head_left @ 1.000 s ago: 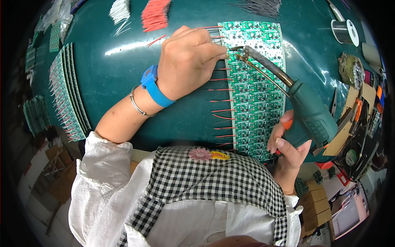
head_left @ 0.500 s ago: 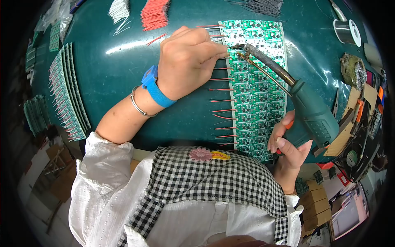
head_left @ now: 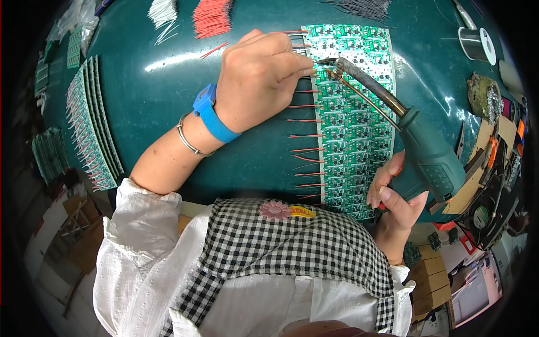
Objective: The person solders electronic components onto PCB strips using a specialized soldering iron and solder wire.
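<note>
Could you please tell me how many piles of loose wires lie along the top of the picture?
3: a white pile at left, a red pile right of it, and a dark pile farther right. More may lie out of view.

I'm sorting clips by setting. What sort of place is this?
Probably an electronics assembly workshop: the right hand holds a soldering gun whose tip is at a panel of green circuit boards, and a bundle of red wires lies on the dark green bench.

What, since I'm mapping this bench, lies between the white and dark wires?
In the head view, a red wire pile lies between the white wires and dark wires, nearer the white.
</note>
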`<act>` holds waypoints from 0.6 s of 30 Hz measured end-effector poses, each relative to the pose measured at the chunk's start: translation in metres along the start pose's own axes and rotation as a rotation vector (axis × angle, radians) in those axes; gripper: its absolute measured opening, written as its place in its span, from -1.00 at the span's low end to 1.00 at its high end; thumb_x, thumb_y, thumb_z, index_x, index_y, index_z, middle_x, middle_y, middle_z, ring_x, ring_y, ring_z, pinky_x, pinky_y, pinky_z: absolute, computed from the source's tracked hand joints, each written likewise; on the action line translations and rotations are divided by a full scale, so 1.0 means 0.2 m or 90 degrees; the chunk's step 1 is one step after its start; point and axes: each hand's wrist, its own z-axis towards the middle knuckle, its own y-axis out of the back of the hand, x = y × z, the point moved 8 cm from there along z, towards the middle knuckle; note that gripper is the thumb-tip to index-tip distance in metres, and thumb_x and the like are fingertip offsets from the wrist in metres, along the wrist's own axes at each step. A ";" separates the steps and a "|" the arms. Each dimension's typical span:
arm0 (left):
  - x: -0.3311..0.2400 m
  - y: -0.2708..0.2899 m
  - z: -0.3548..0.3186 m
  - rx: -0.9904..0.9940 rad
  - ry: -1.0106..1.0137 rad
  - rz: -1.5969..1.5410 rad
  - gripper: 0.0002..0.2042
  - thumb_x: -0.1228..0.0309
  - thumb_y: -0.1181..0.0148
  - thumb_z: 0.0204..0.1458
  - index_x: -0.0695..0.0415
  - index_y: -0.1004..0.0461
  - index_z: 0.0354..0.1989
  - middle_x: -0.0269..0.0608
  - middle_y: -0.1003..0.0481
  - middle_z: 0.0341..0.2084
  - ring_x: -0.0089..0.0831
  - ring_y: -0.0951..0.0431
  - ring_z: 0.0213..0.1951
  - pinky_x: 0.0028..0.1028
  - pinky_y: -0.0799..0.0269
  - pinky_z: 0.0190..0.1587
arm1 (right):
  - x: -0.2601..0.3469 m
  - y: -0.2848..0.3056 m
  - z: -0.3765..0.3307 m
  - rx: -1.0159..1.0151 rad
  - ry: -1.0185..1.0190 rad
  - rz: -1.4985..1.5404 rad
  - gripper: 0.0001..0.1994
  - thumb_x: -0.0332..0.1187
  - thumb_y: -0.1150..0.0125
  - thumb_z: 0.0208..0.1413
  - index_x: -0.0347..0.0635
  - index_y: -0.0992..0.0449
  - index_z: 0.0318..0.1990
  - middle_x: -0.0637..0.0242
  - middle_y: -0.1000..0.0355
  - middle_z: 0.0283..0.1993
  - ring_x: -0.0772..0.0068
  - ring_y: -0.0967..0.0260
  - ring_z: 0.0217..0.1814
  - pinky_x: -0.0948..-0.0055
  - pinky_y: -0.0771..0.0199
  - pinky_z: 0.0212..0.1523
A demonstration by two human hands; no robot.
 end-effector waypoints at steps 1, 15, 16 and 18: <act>0.00 0.00 0.00 0.009 0.017 0.000 -0.82 0.60 -0.31 -0.36 0.04 -0.58 -0.51 -0.34 -0.39 -0.63 -0.33 -0.40 -0.56 -0.41 -0.32 -0.47 | 0.00 -0.01 0.00 -0.005 -0.002 0.003 -0.52 -0.68 -0.16 -0.14 -0.52 -0.20 0.01 0.09 -0.27 -0.28 0.42 -0.33 -0.55 0.53 -0.40 -0.62; 0.01 -0.01 0.00 0.018 0.017 0.005 -0.83 0.59 -0.31 -0.35 0.04 -0.58 -0.52 -0.34 -0.38 -0.63 -0.33 -0.39 -0.57 -0.41 -0.31 -0.49 | -0.01 0.00 0.00 -0.038 -0.021 -0.011 -0.56 -0.69 -0.14 -0.14 -0.51 -0.21 -0.03 0.10 -0.28 -0.29 0.43 -0.34 -0.54 0.54 -0.40 -0.61; 0.01 -0.01 0.00 0.021 0.017 0.006 -0.83 0.59 -0.31 -0.35 0.04 -0.57 -0.53 -0.35 -0.38 -0.64 -0.33 -0.38 -0.58 -0.41 -0.30 -0.49 | -0.01 0.00 0.00 -0.026 -0.019 -0.015 -0.55 -0.68 -0.14 -0.14 -0.51 -0.21 -0.02 0.09 -0.29 -0.30 0.44 -0.33 -0.55 0.55 -0.40 -0.61; 0.02 -0.01 0.00 0.010 -0.003 0.005 -0.82 0.58 -0.36 -0.34 0.04 -0.60 -0.50 -0.36 -0.35 -0.67 -0.39 -0.32 -0.61 -0.44 -0.23 -0.56 | -0.01 0.00 0.00 -0.009 -0.019 -0.018 -0.55 -0.68 -0.14 -0.14 -0.52 -0.21 -0.02 0.08 -0.29 -0.31 0.44 -0.33 -0.56 0.55 -0.40 -0.61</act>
